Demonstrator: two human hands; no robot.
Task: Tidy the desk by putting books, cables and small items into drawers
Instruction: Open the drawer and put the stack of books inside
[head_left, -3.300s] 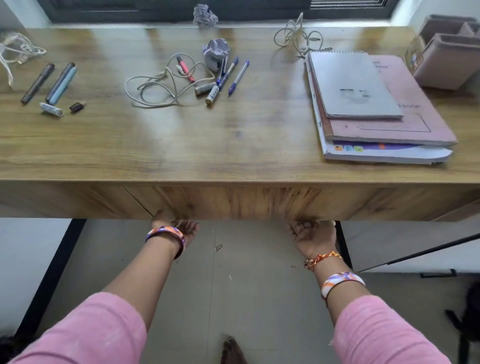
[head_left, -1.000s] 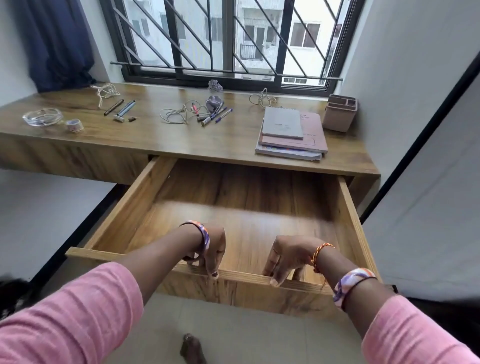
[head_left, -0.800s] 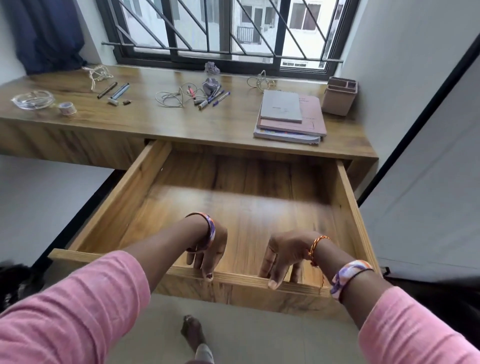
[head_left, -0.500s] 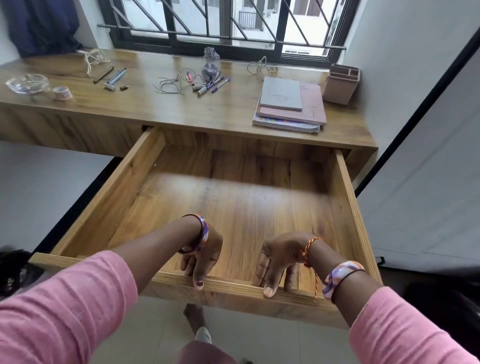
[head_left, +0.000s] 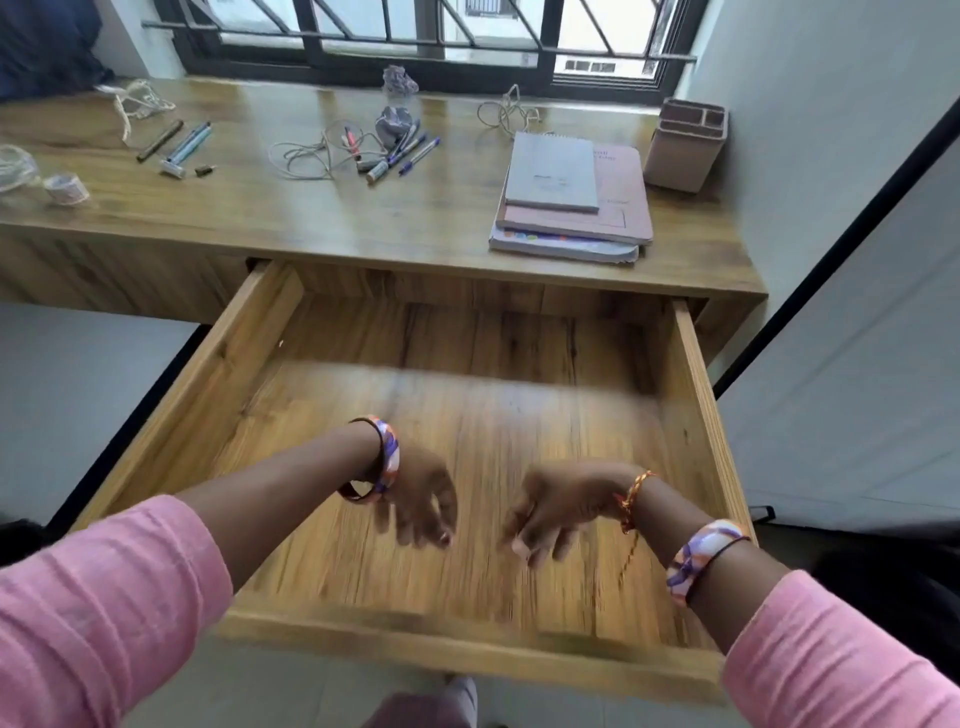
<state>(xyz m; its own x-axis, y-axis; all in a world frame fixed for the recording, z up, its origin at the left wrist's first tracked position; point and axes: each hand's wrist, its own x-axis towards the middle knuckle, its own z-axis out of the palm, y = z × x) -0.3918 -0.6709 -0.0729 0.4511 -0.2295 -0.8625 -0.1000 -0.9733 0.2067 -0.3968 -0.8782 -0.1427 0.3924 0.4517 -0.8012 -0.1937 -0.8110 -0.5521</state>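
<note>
1. Drawer (head_left: 218, 374): pulled well out from under the worktop (head_left: 311, 218). Its wooden floor is visible from front wall to back.
2. Left hand (head_left: 421, 499): held over the drawer floor, behind the front wall, fingers hanging down and loosely spread. Grip apart; it holds nothing. The outline is motion-blurred.
3. Right hand (head_left: 550, 512): beside the left hand, also over the drawer floor, fingers hanging loose. Grip apart; it holds nothing. Also blurred.
4. Wrists: a patterned bangle on each; the right wrist also carries an orange thread band. Both sleeves are pink.
5. Books (head_left: 571, 202): three stacked on the right part of the worktop, grey notebook on top, pink one under it, a white one at the bottom.
6. Organiser box (head_left: 683, 145): upright at the far right corner, near the stack.
7. Cable (head_left: 306, 156): loosely coiled at mid-worktop, touching a cluster of pens (head_left: 405, 153) and a crumpled paper ball (head_left: 392, 124).
8. Second cable (head_left: 506, 111): near the window, behind the books.
9. Left part of the worktop: more pens (head_left: 179, 143), a cord (head_left: 137, 106), a tape roll (head_left: 67, 187).
</note>
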